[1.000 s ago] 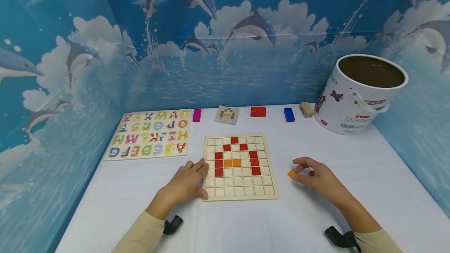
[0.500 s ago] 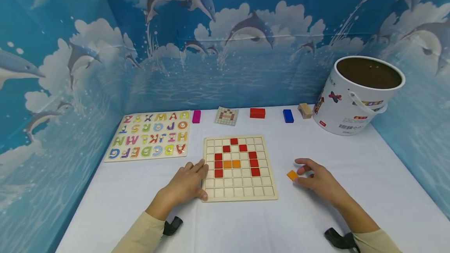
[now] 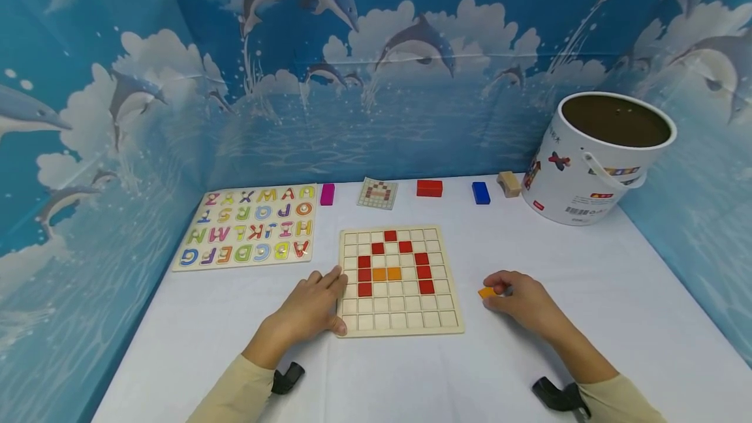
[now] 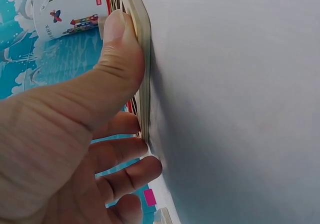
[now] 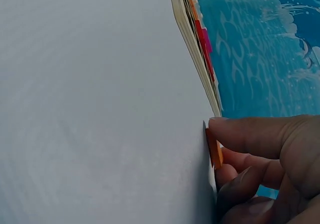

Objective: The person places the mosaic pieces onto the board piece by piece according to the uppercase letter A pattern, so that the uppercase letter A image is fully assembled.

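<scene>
A wooden grid board (image 3: 397,322) lies mid-table, with red tiles (image 3: 390,235) in an arch shape and two orange tiles (image 3: 386,274) in a row inside it. My left hand (image 3: 311,305) rests at its left edge. In the left wrist view, the thumb (image 4: 120,44) presses the board's rim (image 4: 145,39) and the other fingers lie loosely along it. To the right of the board, my right hand (image 3: 521,299) pinches a loose orange tile (image 3: 486,292) at the tabletop. In the right wrist view the thumb touches that tile (image 5: 215,151), and fingers partly hide it.
At the back left lies a letter board (image 3: 249,224). Along the back are a magenta block (image 3: 327,194), a small pattern card (image 3: 377,194), a red block (image 3: 429,188), a blue block (image 3: 480,192) and a wooden block (image 3: 509,184). A white bucket (image 3: 581,181) stands back right.
My right hand has shifted slightly left, and its fingers have come down over the loose orange tile, covering more of it. My left hand stays at the board's edge.
</scene>
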Tool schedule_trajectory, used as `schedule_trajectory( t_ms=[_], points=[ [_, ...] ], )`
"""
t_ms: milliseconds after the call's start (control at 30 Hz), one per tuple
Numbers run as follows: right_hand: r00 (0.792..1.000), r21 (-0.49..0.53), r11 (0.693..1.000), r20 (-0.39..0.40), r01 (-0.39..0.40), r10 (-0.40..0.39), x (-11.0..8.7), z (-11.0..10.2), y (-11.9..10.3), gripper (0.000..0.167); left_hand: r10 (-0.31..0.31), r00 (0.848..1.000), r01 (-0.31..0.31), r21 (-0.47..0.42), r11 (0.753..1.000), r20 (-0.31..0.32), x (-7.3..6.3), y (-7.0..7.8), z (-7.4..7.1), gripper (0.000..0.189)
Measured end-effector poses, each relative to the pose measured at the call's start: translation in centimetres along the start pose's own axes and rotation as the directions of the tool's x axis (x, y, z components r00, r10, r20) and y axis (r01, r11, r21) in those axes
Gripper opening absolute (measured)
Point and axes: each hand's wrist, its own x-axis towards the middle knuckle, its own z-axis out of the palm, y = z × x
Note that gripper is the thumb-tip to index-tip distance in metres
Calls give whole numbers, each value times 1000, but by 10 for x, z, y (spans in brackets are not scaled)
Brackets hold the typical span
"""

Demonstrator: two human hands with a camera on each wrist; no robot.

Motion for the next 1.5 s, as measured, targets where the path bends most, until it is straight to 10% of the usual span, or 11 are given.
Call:
schedule_trajectory(
  t_ms=[433, 800, 1500],
  points=[
    [1000, 100, 995, 25, -21, 19, 0, -16, 5, 36, 13, 1000, -12, -20, 1000, 5, -1, 3, -1, 97],
    [999, 362, 931, 30, -40, 32, 10, -46, 0, 50, -7, 1000, 7, -2, 1000, 10, 0, 2, -1, 97],
    [972, 467, 884, 196, 26, -132, 65, 19, -65, 42, -10, 1000, 10, 3, 1000, 10, 1, 1, 1, 98]
  ],
)
